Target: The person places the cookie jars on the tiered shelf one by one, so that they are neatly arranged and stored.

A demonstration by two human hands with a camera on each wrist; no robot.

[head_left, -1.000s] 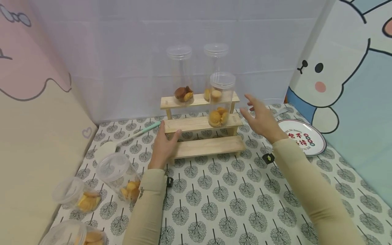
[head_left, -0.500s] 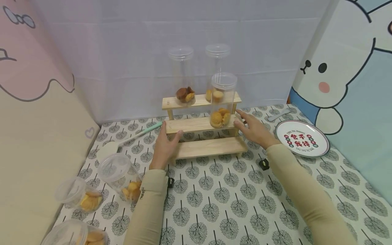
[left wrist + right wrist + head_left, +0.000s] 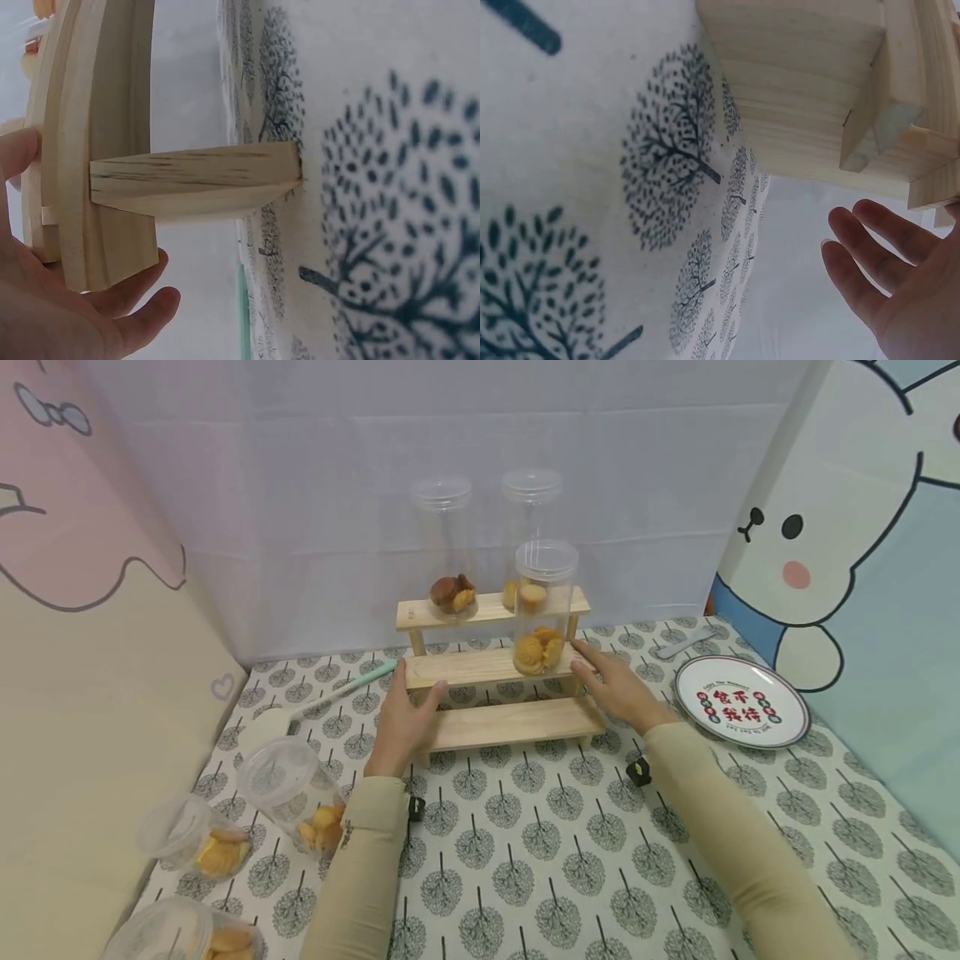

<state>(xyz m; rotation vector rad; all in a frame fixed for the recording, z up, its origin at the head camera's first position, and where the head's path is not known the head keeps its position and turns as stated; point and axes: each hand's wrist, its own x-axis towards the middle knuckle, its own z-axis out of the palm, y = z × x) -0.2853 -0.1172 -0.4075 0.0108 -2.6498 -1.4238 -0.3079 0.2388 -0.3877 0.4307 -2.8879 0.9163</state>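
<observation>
A three-tier wooden display stand [image 3: 517, 720] faces me. My left hand [image 3: 401, 727] grips the left end of its middle tier; in the left wrist view the thumb lies across the wood [image 3: 112, 97], with two fingers showing past the end. At the opposite end, my right hand [image 3: 618, 689] holds the same tier with thumb and index finger on it. The other right fingers [image 3: 862, 281] reach out loosely beside the wood. A clear jar [image 3: 546, 602] of yellow cookies stands on the middle tier, near the right hand. Two taller-looking jars, one with brown cookies [image 3: 453, 594], stand on the top tier.
Left of my forearm lie a tilted clear jar [image 3: 288, 785], a smaller jar [image 3: 191, 835] and another jar [image 3: 180, 931], all holding cookies. A white spatula with a green handle [image 3: 371, 675] lies behind them. At right sit a plate [image 3: 741, 702] and a grey utensil [image 3: 686, 642].
My right hand has come in from the right, lowering onto the right end of the middle tier. The left hand has stayed on the left end. The jars stand as before.
</observation>
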